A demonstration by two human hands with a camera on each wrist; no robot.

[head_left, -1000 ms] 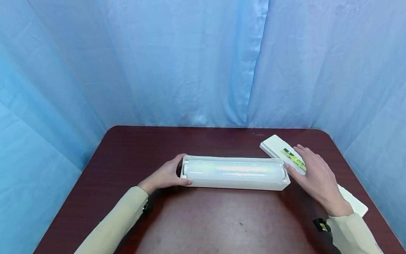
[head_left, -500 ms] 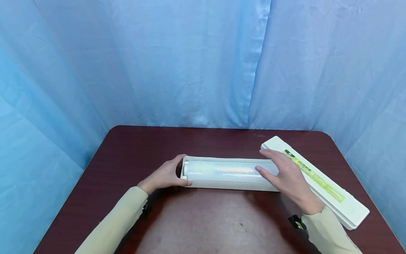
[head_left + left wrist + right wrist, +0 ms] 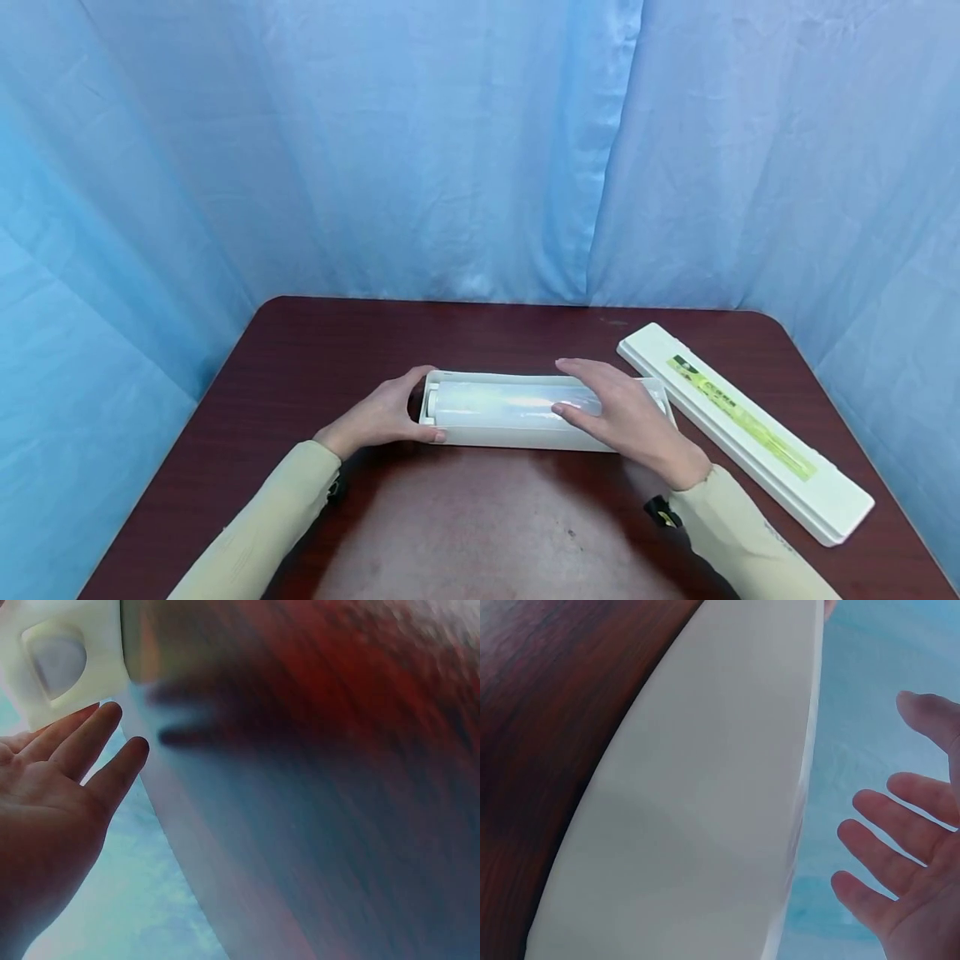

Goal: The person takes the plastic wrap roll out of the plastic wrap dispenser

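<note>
A long white cling film box (image 3: 510,437) stands uncovered on the table, a clear roll of cling film (image 3: 487,404) lying inside it. My left hand (image 3: 378,417) holds the box's left end, thumb at the front and fingers towards the back. The left wrist view shows that end wall (image 3: 101,626) with a rounded hole, fingertips close by it. Over the roll's right part hovers my right hand (image 3: 630,417), fingers spread and holding nothing. In the right wrist view its fingers (image 3: 885,840) are apart from the box's long wall.
To the right, a white lid (image 3: 817,492) with a green-yellow label lies slantwise on the dark red table (image 3: 352,333), close to the box's right end. A blue curtain (image 3: 450,167) hangs behind the table and at both sides.
My right hand has moved left, from the box's right end to above the roll, uncovering the lid. The box and left hand have shifted slightly left.
</note>
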